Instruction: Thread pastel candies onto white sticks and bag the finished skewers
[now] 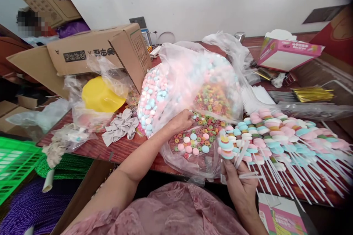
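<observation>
My left hand (pixel 181 120) reaches over an opened clear plastic bag (pixel 168 151), its fingers curled down at the colourful ring-shaped pieces (pixel 212 128). What its fingertips pinch, if anything, is hidden. Flat pink, white and blue marshmallows (pixel 188 149) lie among the rings. Low at the right, my right hand (pixel 239 181) is closed on white sticks; one carries a stacked marshmallow skewer (pixel 226 148) of blue, pink and yellow pieces, held upright. Just right of that hand lies a large heap of similar marshmallow skewers (pixel 278 139), sticks pointing toward me.
Behind my left hand bulges a big bag of marshmallows (pixel 154 95). Leftward are a grey cloth (pixel 121 126), a yellow bowl-shaped item (pixel 102 95) and a cardboard box (pixel 91 49). Gold ties (pixel 313 94) and a pink carton (pixel 289 53) stand back right. Another person is far left.
</observation>
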The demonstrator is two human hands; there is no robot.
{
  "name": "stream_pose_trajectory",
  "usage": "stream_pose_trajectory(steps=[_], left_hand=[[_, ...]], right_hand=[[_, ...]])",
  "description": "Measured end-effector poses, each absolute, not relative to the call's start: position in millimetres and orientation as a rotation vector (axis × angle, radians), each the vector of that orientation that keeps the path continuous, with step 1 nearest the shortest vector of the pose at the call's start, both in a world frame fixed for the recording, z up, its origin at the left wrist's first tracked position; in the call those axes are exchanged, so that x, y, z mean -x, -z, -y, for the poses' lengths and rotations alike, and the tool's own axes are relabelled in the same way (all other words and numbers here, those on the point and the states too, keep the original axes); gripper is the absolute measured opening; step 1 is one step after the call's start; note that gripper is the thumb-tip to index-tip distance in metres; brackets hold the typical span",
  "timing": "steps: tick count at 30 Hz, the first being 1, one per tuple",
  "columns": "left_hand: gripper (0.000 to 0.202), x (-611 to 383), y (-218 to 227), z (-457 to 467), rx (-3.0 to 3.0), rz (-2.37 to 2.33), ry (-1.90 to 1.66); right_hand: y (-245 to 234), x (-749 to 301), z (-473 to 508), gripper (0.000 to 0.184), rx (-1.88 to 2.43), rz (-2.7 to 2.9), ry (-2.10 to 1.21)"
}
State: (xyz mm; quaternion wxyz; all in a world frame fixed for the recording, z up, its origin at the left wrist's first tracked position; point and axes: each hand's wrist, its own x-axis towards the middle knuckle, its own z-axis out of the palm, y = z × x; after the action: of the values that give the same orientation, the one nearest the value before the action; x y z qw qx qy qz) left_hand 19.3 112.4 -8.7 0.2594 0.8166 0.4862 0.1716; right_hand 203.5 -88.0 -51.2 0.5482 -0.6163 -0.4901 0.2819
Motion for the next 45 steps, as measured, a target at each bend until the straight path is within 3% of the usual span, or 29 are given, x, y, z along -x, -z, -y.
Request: stream_pose_trajectory(steps=[6, 11, 15, 17, 23, 28, 32, 38, 45], left_hand=[[0.008, -39, 15, -117, -2.172, -1.425, -0.527], [0.025, -32, 19, -114, -2.041, -1.330, -0.550], [0.014, -8, 9, -96, -1.897, -1.247, -0.598], [0.010, 4, 1, -82, -1.673, -1.169, -0.672], [0.025, 18, -6, -43, -0.912, -0.942, -0.958], [0.029, 10, 0, -22, -0.918, -0.966, -1.173], [0.045, 10, 1, -15, -1.017, -1.011, -1.131], [0.025, 14, 5, -21, -1.142, -1.066, -1.065], [0.030, 14, 9, -20, -1.104, -1.040, -1.046]], right_hand=[[40, -191, 82, 0.031, 1.422, 1.109, -0.753], [46, -189, 88, 0.030, 1.380, 1.200, -0.787], [50, -193, 93, 0.030, 1.387, 1.299, -0.777], [47, -193, 92, 0.029, 1.380, 1.370, -0.761], [31, -180, 84, 0.025, 1.298, 1.583, -0.718], [35, -175, 83, 0.025, 1.334, 1.700, -0.736], [40, -179, 82, 0.033, 1.455, 1.753, -0.714], [42, -180, 77, 0.030, 1.583, 1.790, -0.648], [40, -178, 73, 0.028, 1.615, 1.809, -0.603]])
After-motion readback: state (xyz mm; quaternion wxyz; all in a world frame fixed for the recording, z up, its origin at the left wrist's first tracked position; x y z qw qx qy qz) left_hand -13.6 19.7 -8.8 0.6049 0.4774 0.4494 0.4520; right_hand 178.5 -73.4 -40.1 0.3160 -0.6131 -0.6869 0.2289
